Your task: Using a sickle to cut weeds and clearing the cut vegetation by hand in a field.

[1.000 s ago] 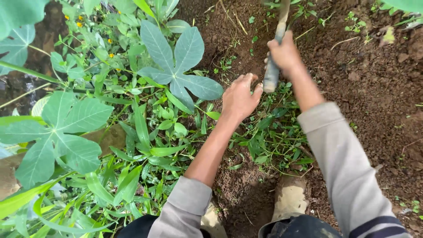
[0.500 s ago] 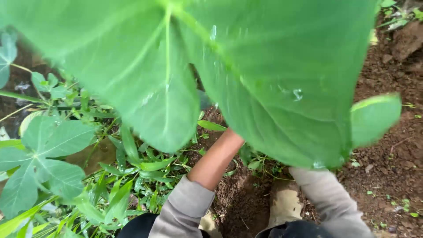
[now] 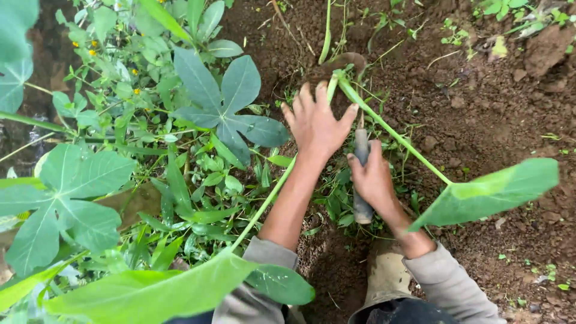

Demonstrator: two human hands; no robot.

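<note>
A cassava plant with lobed leaves stands on the left among small weeds with yellow flowers. Dark brown soil fills the right side.

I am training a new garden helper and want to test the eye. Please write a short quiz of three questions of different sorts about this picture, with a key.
1. True or false: the left hand lies flat on the dark soil at the base of the green stalks.
2. What does the right hand grip?
A. a grey tool handle
B. a yellow flower
C. a stone
3. Fill in: the large green leaf at the end of one stalk hangs on the person's ____ side.

Key: 1 true; 2 A; 3 right.
</note>
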